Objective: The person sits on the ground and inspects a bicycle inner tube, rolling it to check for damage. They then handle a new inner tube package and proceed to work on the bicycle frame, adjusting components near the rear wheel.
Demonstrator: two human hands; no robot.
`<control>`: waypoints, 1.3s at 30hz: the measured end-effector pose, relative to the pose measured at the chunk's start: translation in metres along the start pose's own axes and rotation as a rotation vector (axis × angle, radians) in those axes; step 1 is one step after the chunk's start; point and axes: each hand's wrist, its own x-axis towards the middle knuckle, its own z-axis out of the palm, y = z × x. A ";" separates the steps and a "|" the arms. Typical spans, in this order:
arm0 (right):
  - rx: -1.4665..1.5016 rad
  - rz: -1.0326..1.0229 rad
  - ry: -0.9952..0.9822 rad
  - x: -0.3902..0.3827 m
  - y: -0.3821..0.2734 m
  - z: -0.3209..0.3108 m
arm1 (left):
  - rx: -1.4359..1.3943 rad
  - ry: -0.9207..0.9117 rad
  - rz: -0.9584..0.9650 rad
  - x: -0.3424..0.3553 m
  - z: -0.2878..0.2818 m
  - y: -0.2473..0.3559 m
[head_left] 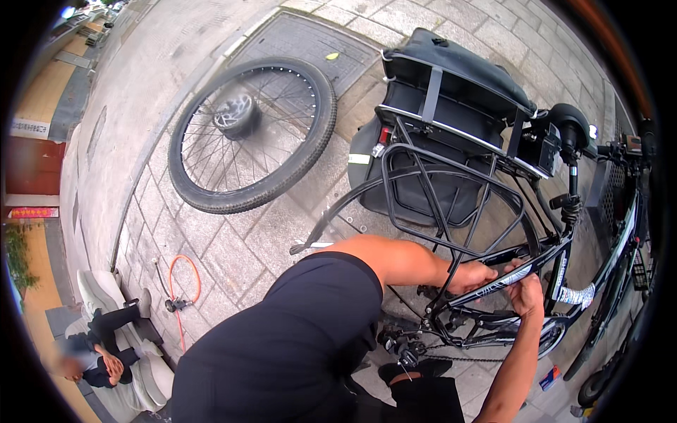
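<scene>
A black bicycle point(486, 299) without its rear wheel lies over on its side in front of me. My left hand point(471, 277) reaches through the rear rack point(455, 201) to the frame tube, its fingers curled close together there. On the other side of that same tube, my right hand point(526, 295) has its thumb and fingers pinched together. Both hands meet near the white lettering on the tube, and whatever thin thing they grip is too small or hidden to name. Below them run the chain point(479, 359) and the rear derailleur point(407, 350).
A detached wheel point(323, 134) with a large hub lies on the paving at the left. Black pannier bags point(462, 70) hang on the bicycle. An orange hose point(185, 261) lies nearer. Someone sits on a pale sofa point(99, 289); other bicycles point(620, 261) stand right.
</scene>
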 end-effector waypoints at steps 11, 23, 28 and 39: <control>-0.085 -0.038 0.072 -0.001 -0.003 0.008 | 1.317 0.379 0.873 -0.035 -0.006 0.011; -0.128 -0.026 0.074 -0.005 -0.007 0.024 | 1.385 0.235 0.961 -0.017 -0.018 0.012; -0.143 -0.023 0.025 0.000 -0.002 -0.001 | 0.200 0.049 0.101 -0.032 0.029 0.014; -0.041 -0.006 -0.025 -0.010 -0.011 0.018 | 0.129 0.089 0.102 -0.033 0.029 0.021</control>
